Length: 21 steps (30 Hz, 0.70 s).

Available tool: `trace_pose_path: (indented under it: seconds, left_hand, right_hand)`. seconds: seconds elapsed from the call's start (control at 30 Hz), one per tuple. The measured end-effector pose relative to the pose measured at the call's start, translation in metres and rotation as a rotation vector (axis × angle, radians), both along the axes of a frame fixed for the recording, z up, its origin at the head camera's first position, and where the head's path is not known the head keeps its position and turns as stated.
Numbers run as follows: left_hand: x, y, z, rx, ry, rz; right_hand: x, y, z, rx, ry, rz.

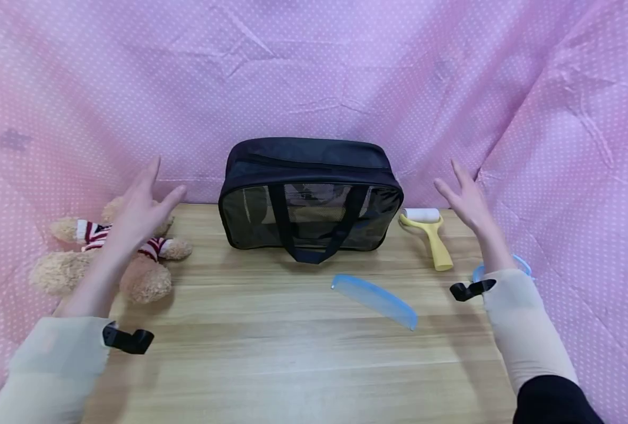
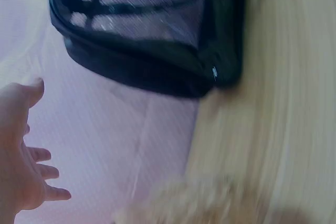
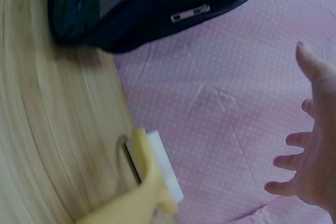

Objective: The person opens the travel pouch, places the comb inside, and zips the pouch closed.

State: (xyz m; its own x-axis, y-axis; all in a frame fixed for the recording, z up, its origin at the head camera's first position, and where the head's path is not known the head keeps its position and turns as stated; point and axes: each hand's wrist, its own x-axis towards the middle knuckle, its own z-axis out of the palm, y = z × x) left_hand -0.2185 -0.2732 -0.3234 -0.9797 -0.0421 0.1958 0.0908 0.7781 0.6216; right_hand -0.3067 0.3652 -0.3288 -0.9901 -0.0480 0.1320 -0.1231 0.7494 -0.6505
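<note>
A dark toiletry bag (image 1: 311,159) with see-through panels and a hanging strap handle stands upright at the back middle of the table. My left hand (image 1: 143,209) is raised with fingers spread, above a teddy bear (image 1: 146,280) in a striped sweater that the arm partly hides. On the other side my right hand (image 1: 468,200) also hangs in the air, fingers extended, holding nothing. Near it lies a yellow lint roller (image 1: 438,250) with a white roll. A translucent blue comb (image 1: 374,300) lies in front of the bag. In the right wrist view, a zipper pull (image 3: 190,13) shows on the bag's side.
Behind the wooden table (image 1: 271,359) hangs a pink dotted cloth (image 1: 314,70), which also runs along both sides. A blue-rimmed object (image 1: 523,265) is mostly hidden behind my right forearm. Both wrists carry black camera mounts (image 1: 128,340).
</note>
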Motion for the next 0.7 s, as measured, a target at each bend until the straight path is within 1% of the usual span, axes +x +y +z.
trace_pose_path:
  seconds: [0.2, 0.27, 0.37, 0.47, 0.57, 0.63, 0.7]
  left_hand:
    - [0.008, 0.026, -0.004, 0.233, 0.121, 0.019]
    - [0.008, 0.037, -0.008, 0.299, 0.14, 0.013]
    - [0.009, 0.052, -0.014, 0.384, 0.165, 0.007]
    - [0.009, 0.066, -0.019, 0.461, 0.194, 0.02]
    - [0.007, 0.079, -0.025, 0.554, 0.261, 0.039]
    - [0.004, 0.086, -0.03, 0.619, 0.312, 0.041]
    - [0.003, 0.093, -0.037, 0.675, 0.349, 0.036]
  right_hand:
    - [0.003, -0.016, -0.014, -0.323, 0.036, -0.016]
    - [0.006, -0.02, -0.018, -0.43, 0.04, -0.032]
    - [0.009, -0.027, -0.024, -0.624, 0.045, -0.014]
    - [0.01, -0.034, -0.03, -0.827, 0.073, 0.055]
    - [0.01, -0.038, -0.036, -1.01, 0.104, 0.151]
    - [0.009, -0.041, -0.041, -1.106, 0.114, 0.2]
    - [0.008, -0.045, -0.046, -1.18, 0.117, 0.23]
